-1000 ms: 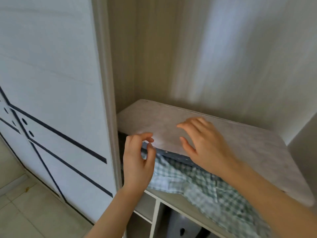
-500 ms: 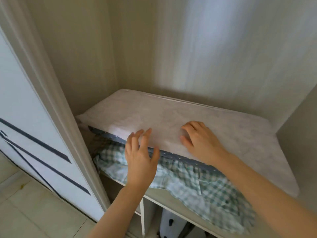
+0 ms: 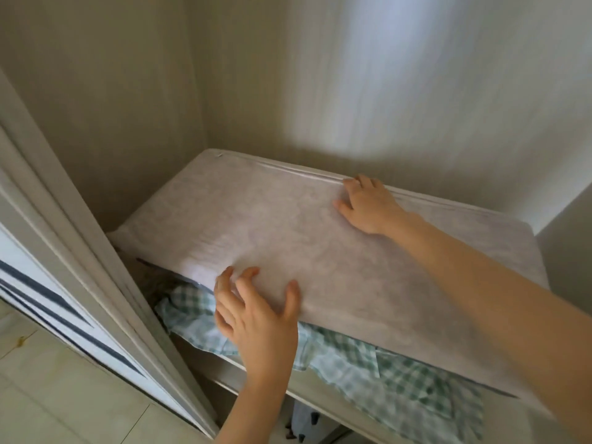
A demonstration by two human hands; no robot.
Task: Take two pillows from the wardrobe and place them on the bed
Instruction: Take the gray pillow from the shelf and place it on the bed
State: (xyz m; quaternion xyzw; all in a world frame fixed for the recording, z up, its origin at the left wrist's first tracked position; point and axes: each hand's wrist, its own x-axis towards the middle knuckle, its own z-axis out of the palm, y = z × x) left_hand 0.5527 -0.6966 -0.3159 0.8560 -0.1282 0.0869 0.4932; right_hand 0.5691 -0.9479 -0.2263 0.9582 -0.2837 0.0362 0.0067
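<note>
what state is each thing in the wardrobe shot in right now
grey pillow: flat on top of the checked fabric, not lifted
checked fabric: crumpled under the pillow, spilling over the shelf edge
left hand: at the pillow's near edge, fingers spread
right hand: fingers over the pillow's far edge
wardrobe door: open

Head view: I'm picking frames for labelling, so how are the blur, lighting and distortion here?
Head view: motion blur smears the green checked fabric and the door frame; the left hand is soft, its fingers streaked. A bright patch of light falls on the wardrobe's back wall above the grey pillow. Wide-angle bending curves the frame edges.
</note>
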